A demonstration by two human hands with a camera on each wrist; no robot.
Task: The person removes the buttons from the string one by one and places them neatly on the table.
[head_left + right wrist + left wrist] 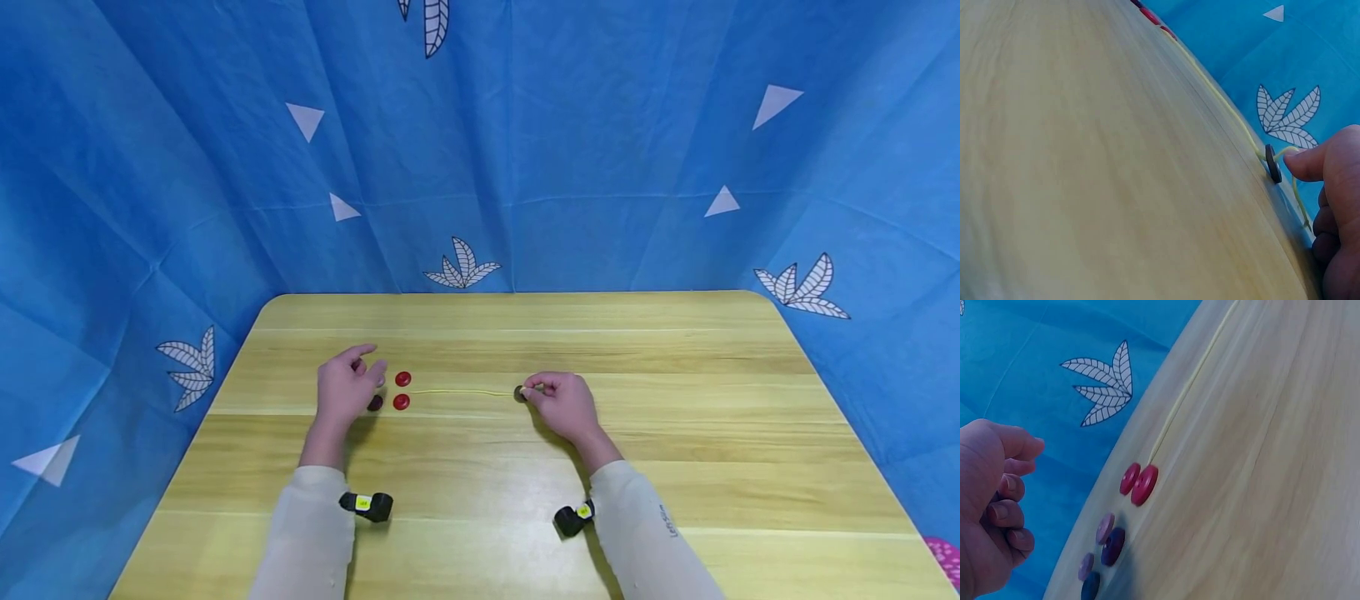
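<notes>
My right hand (564,406) pinches a thin yellow string (465,391) between thumb and forefinger. Beside those fingertips, a dark round button (1274,164) stands on edge on the string, whose short end hangs below the hand. The string runs left across the table to two red buttons (1145,485). Left of these lie a light purple button (1105,528), a dark purple button (1113,546), a smaller light purple one (1085,566) and a dark blue one (1090,586). Above this group hovers my left hand (347,386), fingers loosely bent, with nothing visible in it.
The wooden table (465,492) meets a blue patterned curtain (585,150) at its back and sides. A black wrist camera (367,505) sits on the left sleeve, another wrist camera (573,518) on the right. Something pink (943,557) shows at the right edge.
</notes>
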